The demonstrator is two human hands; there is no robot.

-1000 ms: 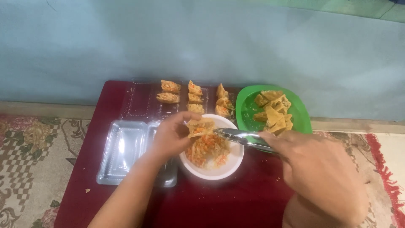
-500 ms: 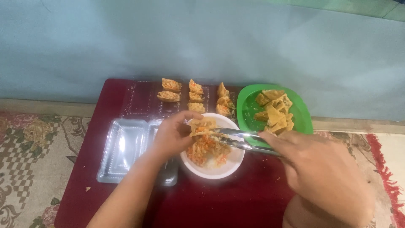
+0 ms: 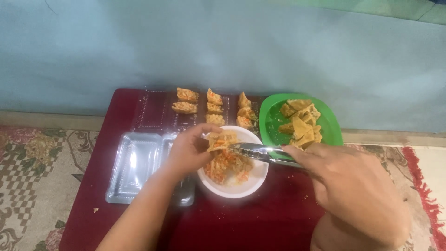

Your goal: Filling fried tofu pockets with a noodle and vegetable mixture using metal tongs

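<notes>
Holding a fried tofu pocket (image 3: 222, 140) in my left hand (image 3: 188, 151) — fingers pinched on its left edge, open side toward the right, just over the white bowl (image 3: 253, 183) of shredded orange filling (image 3: 226, 166). My right hand (image 3: 353, 190) is closed around metal tongs (image 3: 260, 152), long axis lying left–right, tips touching the pocket. Stuffed pieces (image 3: 214, 108) sit on a clear tray (image 3: 153, 111) beyond; the green plate (image 3: 332, 128) holds empty ones.
</notes>
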